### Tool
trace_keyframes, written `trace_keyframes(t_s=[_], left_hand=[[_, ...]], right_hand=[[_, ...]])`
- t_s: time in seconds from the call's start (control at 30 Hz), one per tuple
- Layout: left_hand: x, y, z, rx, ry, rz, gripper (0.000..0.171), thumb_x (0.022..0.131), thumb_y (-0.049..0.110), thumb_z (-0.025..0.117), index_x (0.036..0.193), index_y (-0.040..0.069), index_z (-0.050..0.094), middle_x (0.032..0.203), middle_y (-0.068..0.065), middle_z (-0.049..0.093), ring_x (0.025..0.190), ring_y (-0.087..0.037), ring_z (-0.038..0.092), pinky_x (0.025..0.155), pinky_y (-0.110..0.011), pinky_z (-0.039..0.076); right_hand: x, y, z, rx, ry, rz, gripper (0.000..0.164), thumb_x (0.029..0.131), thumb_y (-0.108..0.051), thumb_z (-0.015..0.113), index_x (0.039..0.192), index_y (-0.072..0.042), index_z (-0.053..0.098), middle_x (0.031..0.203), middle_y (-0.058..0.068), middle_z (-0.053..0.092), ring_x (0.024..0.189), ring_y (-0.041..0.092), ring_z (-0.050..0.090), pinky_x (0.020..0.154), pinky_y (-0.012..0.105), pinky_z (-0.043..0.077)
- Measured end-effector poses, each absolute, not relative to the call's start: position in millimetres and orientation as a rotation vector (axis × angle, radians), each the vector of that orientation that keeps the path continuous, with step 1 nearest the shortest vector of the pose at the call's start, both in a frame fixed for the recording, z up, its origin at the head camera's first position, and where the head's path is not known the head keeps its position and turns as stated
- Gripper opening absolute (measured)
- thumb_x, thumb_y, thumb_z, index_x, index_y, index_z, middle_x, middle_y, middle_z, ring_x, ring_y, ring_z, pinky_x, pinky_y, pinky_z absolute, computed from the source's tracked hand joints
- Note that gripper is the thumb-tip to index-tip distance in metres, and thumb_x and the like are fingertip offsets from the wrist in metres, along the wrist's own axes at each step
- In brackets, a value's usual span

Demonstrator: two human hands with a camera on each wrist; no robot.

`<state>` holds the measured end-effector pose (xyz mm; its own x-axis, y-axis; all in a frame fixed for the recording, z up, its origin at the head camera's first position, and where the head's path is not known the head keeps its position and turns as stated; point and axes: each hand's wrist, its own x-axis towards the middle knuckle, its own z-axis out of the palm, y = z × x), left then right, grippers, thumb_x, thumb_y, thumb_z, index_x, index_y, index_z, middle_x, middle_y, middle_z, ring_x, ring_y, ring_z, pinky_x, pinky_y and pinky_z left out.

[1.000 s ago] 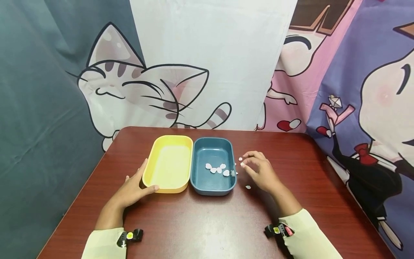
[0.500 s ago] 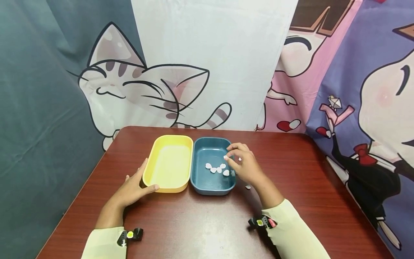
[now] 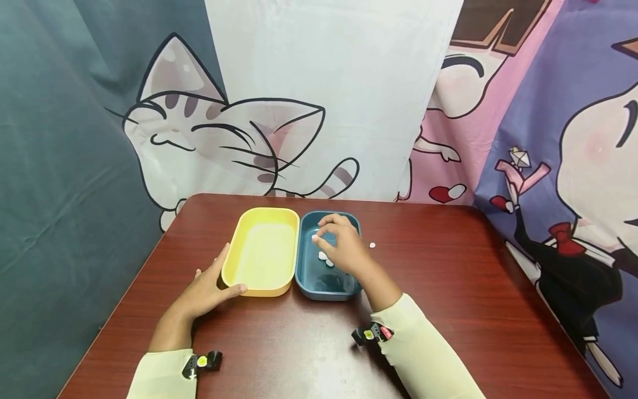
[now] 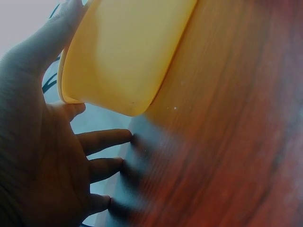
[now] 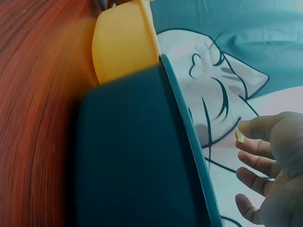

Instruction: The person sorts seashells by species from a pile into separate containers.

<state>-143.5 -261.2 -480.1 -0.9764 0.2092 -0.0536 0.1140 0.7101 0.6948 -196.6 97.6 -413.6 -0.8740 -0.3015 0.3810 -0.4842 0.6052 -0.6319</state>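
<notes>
Leftward over the blue rectangular plastic tray (image 3: 326,296), my right hand (image 3: 344,246) has brought a pinched small white flake (image 3: 315,238), material unclear, seemingly partway to the yellow rectangular plastic tray (image 3: 269,292) my spread left hand (image 3: 203,295) touches.

Indoor nook: cartoon-print drapes (image 3: 329,61), wood-grained table (image 3: 448,266)

Cartoon-cat backdrop (image 3: 319,72) behind reddish table (image 3: 448,271)

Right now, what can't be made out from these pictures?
Head: part of the blue tray, behind the right hand.
Head, right wrist: material of the pinched white piece, too small.
Right wrist: the blue tray's contents, behind its wall.
Left wrist: part of the yellow tray, past the top edge.
</notes>
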Motion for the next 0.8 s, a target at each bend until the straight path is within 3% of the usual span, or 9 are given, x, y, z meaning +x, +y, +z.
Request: trace_keyframes(t_s=[0.37, 0.8], left_hand=[[-142.4, -260.6, -480.1, 0.269, 2.785, 1.105, 0.125, 0.091, 0.055, 0.082, 0.178, 0.018, 0.001, 0.179, -0.029, 0.021, 0.164, -0.058, 0.024, 0.124, -0.088, 0.001], [-143.3, -259.8, -480.7, 0.260, 2.781, 1.124, 0.124, 0.091, 0.055, 0.082, 0.178, 0.017, 0.003, 0.180, -0.027, 0.023, 0.163, -0.058, 0.025, 0.123, -0.089, 0.002]], right_hand=[[-206.8, 54.3, -410.0, 0.669, -2.799, 1.099, 0.016, 0.104, -0.023, 0.077, 0.098, -0.009, 0.079, 0.141, 0.009, 0.065, 0.138, 0.031, 0.055, 0.117, 0.061, 0.048], [-217.4, 25.6, -412.3, 0.644, -2.885, 1.063, 0.020, 0.104, -0.028, 0.076, 0.106, -0.009, 0.082, 0.147, 0.008, 0.063, 0.141, 0.030, 0.054, 0.119, 0.056, 0.047]])
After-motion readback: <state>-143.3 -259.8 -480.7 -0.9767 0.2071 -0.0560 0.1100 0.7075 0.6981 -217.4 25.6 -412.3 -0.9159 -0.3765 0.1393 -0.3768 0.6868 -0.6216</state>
